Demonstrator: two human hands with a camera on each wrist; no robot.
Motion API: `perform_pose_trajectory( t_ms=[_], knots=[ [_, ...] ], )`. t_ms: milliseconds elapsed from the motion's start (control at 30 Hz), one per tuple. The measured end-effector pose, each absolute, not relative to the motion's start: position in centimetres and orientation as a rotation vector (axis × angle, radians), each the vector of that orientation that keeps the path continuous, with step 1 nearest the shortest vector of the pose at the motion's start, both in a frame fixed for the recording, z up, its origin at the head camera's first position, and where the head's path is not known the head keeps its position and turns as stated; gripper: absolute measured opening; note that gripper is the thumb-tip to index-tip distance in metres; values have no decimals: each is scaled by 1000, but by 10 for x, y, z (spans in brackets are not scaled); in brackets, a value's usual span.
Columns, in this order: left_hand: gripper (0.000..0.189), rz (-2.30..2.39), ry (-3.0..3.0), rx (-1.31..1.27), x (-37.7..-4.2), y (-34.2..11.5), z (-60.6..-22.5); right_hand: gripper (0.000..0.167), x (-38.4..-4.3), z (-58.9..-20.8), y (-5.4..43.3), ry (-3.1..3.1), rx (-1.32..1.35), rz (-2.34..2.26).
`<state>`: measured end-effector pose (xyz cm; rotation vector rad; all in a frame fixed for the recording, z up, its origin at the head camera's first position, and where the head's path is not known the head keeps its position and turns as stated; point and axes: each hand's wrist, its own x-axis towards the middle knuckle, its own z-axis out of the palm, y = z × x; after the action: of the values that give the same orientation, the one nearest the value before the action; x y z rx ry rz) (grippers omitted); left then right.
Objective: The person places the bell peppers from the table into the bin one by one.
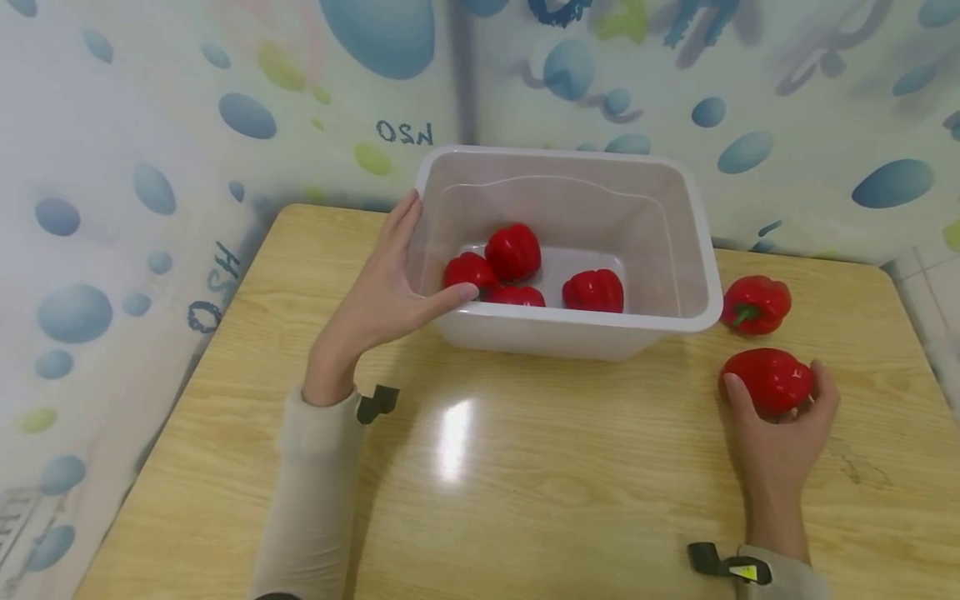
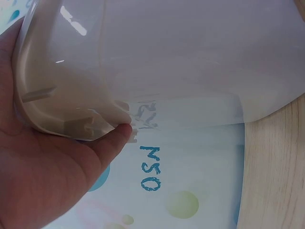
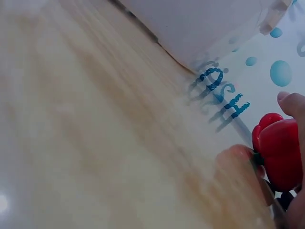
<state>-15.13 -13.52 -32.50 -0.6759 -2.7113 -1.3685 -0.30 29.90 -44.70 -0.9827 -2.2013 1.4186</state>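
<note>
Glossy red, one pepper at the lower right of the head view sits in the grip of the right hand, held from both sides. Likely light, firm and slippery (bruisable, too), it suits a hold across its broad flanks. The left hand holds the white tub, upper centre.

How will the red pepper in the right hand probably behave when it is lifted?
The red pepper may be slippery, since its skin looks glossy. It could probably roll if the right hand loosens, because its sides are rounded.
</note>
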Motion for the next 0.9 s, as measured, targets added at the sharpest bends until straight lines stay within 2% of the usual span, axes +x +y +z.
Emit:
perform_pose_trajectory(
  t_ms=[400,900],
  knots=[
    [108,-1394,-2691,-687,-150,-136,-324,92,-26,-447,299,-2189,-971,1409],
    [108,-1439,-2674,-695,-150,-135,-326,79,-44,-451,310,-2188,-938,1385]
  ],
)
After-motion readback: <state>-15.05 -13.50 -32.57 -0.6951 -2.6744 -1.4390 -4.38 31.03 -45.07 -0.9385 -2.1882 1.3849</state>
